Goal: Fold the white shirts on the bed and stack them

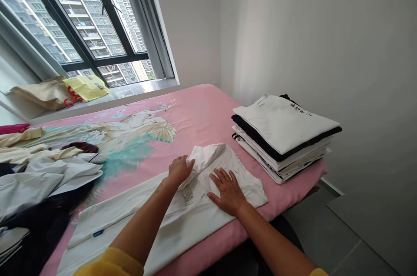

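Shirt on the pink bed, laid flat at lower centre of the frame, directly under the right hand: fingers spread wide, palm down on it. Beside the collar, left hand, fingers bent and close together; pinch or mere touch impossible to make out. Right of centre, folded stack; at left edge, loose clothes.

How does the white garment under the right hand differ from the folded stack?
The white garment lies long and low; the folded stack is compact and several layers high. The garment is white; the stack mixes white and black. The right hand rests on the garment; no hand touches the stack. Both lie on pink bedding.
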{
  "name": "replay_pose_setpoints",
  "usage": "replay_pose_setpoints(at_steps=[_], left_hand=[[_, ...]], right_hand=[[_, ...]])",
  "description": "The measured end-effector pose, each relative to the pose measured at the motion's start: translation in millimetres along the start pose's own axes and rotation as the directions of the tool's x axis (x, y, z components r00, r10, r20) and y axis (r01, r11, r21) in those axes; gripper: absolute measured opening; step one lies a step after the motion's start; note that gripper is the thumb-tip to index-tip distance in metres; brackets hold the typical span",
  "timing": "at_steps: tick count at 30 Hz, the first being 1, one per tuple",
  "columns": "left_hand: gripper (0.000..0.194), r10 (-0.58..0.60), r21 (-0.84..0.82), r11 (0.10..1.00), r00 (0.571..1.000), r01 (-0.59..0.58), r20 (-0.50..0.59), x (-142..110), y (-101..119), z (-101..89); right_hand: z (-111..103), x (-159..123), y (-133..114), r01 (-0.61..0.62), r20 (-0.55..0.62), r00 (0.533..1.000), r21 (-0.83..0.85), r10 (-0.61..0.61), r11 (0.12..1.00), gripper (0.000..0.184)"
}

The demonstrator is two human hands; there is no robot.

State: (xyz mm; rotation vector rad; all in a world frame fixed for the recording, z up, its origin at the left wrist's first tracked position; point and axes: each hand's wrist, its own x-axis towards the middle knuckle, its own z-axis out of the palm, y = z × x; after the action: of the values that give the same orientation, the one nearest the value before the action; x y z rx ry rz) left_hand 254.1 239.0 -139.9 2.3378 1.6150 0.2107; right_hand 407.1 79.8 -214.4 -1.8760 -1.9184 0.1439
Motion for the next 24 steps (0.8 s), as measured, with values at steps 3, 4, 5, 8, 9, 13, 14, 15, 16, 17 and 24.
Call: replay_pose_setpoints(at_steps=[3,4,5,8,9,13,14,15,16,17,24], left_hand=[[0.052,-0.086,-0.021,0.996,0.995,0.087,0.053,35,8,8.1],[0.052,-0.115,-0.032,0.993,0.991,0.118,0.073,44,9,10.4],[0.051,-0.141,-0.048,0.988,0.985,0.146,0.096,52,9,12.3],[0.043,-0.182,-0.124,0.971,0.968,0.204,0.174,67,8,14.7],[0.041,-0.181,-0.159,0.964,0.963,0.214,0.197,69,7,14.5],[0.034,-0.144,-0.303,0.931,0.968,0.203,0.208,64,4,10.5],[0.031,-0.130,-0.333,0.925,0.974,0.186,0.184,61,4,8.5],[0.030,-0.114,-0.358,0.920,0.982,0.162,0.152,57,5,6.1],[0.028,-0.095,-0.379,0.916,0.989,0.131,0.113,53,7,3.1],[0.027,-0.074,-0.394,0.914,0.995,0.096,0.071,49,9,-0.5],[0.019,0.138,-0.367,0.915,0.985,-0.167,-0.104,11,42,-33.4]], right_hand=[[-2,2,1,-0.004,0.010,1.000,0.019,0.004,1.000,0.067],[-3,2,1,-0.009,0.016,1.000,0.028,0.009,1.000,0.067],[-4,3,1,-0.015,0.024,1.000,0.039,0.014,0.999,0.068],[-5,5,2,-0.035,0.055,0.998,0.066,0.032,0.997,0.069],[-5,5,2,-0.040,0.063,0.997,0.071,0.036,0.997,0.070],[-4,6,2,-0.055,0.067,0.996,0.071,0.050,0.996,0.072],[-4,6,2,-0.057,0.068,0.996,0.070,0.052,0.996,0.073],[-4,5,2,-0.060,0.069,0.996,0.068,0.055,0.996,0.074],[-4,5,2,-0.064,0.071,0.996,0.065,0.059,0.996,0.075],[-5,5,2,-0.069,0.073,0.995,0.063,0.065,0.996,0.077],[-8,4,-1,-0.083,0.098,0.992,0.044,0.078,0.996,0.077]])
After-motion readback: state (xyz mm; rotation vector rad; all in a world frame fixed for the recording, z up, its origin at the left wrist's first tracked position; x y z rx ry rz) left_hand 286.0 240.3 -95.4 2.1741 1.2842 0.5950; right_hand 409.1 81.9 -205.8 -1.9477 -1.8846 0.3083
